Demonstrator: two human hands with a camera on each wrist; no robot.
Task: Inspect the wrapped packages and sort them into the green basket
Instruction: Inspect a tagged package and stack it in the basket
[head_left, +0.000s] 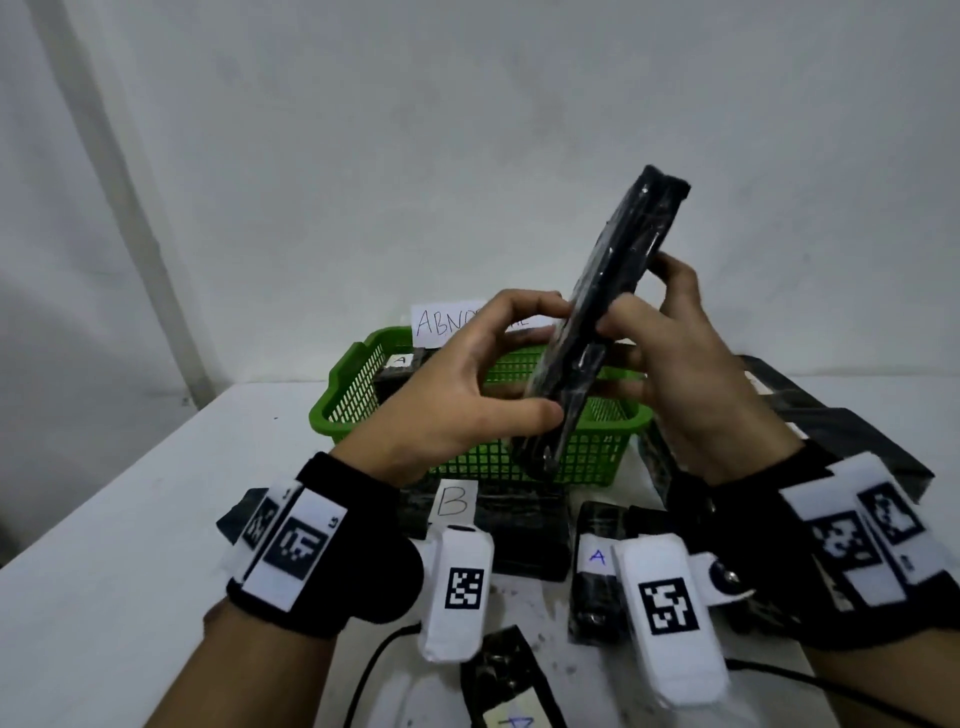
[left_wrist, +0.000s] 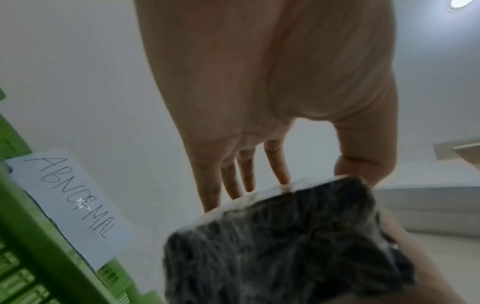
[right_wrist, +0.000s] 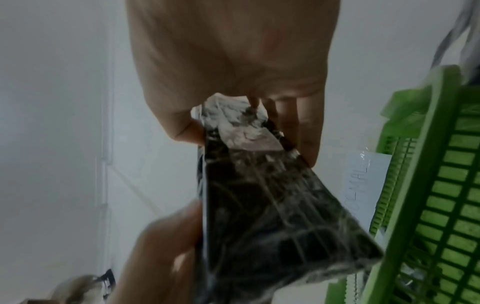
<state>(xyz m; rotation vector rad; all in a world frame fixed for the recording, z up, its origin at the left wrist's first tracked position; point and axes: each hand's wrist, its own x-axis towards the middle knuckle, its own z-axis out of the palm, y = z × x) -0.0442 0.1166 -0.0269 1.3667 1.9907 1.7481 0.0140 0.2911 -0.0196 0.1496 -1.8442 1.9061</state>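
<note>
Wrist bands with printed markers sit lowest in the head view, and just beyond them both hands are up over the table (head_left: 130, 519). Left hand (head_left: 457, 384) pinches the package (head_left: 602, 322), thumb on its near face, fingers (left_wrist: 276, 162) straight behind its edge. Right hand (head_left: 675, 364) clamps the other side, thumb in front, fingers curled behind. That package, black and film-wrapped, stands nearly on end, tilted, top leaning right, held in the air above the basket's (head_left: 597, 457) near wall. Basket is green and latticed, with an "ABNORMAL" sign (head_left: 441, 325) at its back and one package marked A (head_left: 400, 364) already inside. On the table, more wrapped packages: one tagged B (head_left: 493, 514) touching the basket's front, one tagged A (head_left: 597, 566) beside it, and a stack (head_left: 841, 431) off to the right.
</note>
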